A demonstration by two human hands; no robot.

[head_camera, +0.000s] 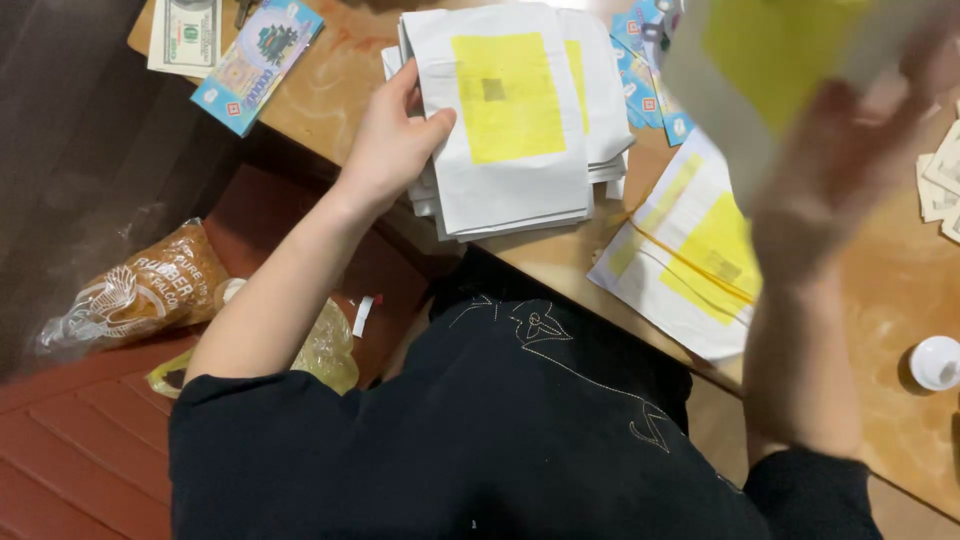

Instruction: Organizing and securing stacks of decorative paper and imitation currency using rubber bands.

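Lying well out to the left of the left hand, a clear bag of brown rubber bands [135, 292] rests on the reddish floor [70, 450], with a crumpled yellowish bag [325, 350] just below the person's forearm. Above and left of that hand, a bundle of grey-green banknotes [185, 35] and a blue-edged packet of notes [258, 62] sit on the wooden counter [890, 290]. The left hand [392, 145] clasps the left edge of a stack of white envelopes [515, 190] with yellow panels — thumb laid over the top envelope, fingers curled round the side of the stack. Between the two hands, just below and left of the right one, a second bundle of like envelopes [680, 260] lies on the counter, crossed by a thin rubber band [690, 262]. The right hand [850, 150], raised and blurred, holds a single white envelope with a yellow panel [770, 60] above the counter. Behind it show blue packets [645, 70] — to its right, pale notes [940, 170] at the edge, and below, a small white cap [935, 362].
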